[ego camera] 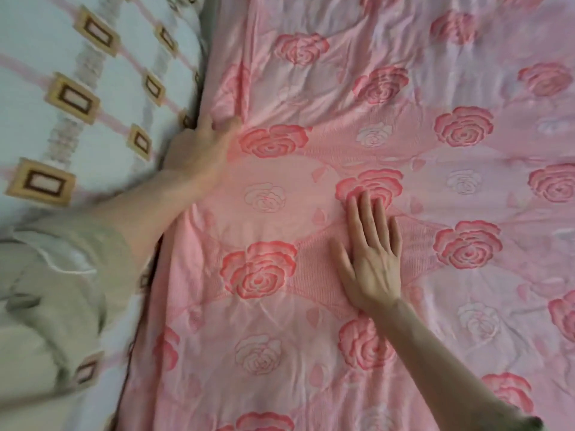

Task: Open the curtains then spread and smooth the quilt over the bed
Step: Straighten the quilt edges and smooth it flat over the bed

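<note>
We saw the pink rose-patterned quilt (389,135) lying spread over most of the bed, running off the top, right and bottom of the view, so its far edges were cut off. Its left edge ran beside a pale sheet (37,51) printed with tan rectangles and pink lines.

The left hand (199,147) sat at that left edge of the quilt, blurred; the fingers curled over the edge where it met the sheet, and their tips were hidden in the seam, so we could not tell for certain whether they pinched the fabric or only pressed it. A loose greenish-grey sleeve (56,275), also blurred, covered the upper forearm.

The right hand (373,256) lay flat, palm down, fingers spread, pressing the quilt near its middle, with fingertips (364,200) touching a red rose. We could read no writing or labels anywhere.
</note>
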